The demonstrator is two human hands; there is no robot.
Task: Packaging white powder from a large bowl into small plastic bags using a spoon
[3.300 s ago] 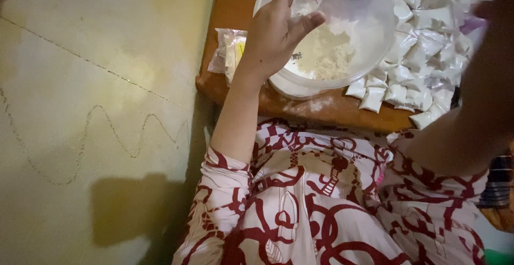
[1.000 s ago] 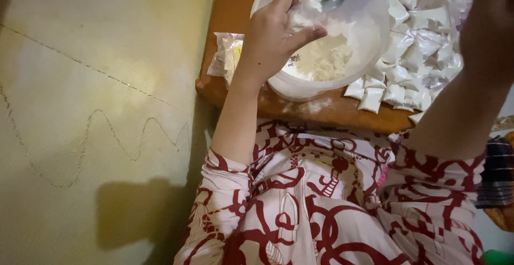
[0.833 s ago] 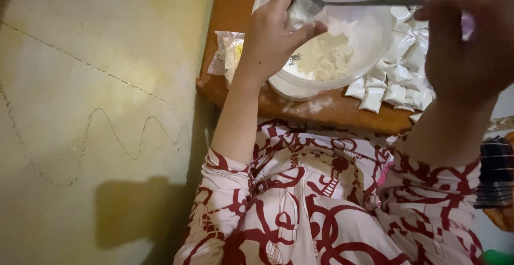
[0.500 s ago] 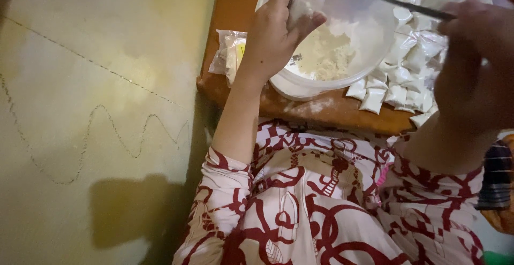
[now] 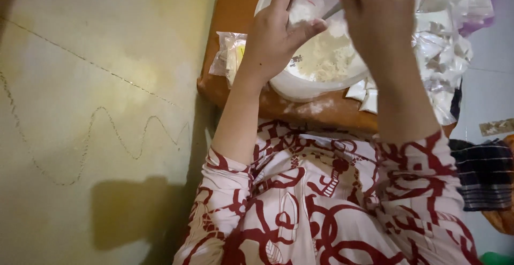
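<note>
Yellowish floor is lying left of the wooden board (image 5: 235, 13). Your left hand (image 5: 276, 35) is pinching a small bag (image 5: 302, 10) over the white bowl (image 5: 300, 85); your right hand (image 5: 375, 19), just right, is gripping a spoon (image 5: 332, 12), angling its handle toward the bag.

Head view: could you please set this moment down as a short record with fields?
Left hand: left hand pinches a small clear bag, part-filled with white powder, over the bowl.
Right hand: right hand grips a spoon whose tip points at the bag's mouth.
Bowl: white bowl holding white powder.
Board: brown board under the bowl, dusted with powder near its front edge.
Packets: pile of filled packets right of the bowl; more bags lie left of it.
Floor: yellowish floor to the left.
</note>
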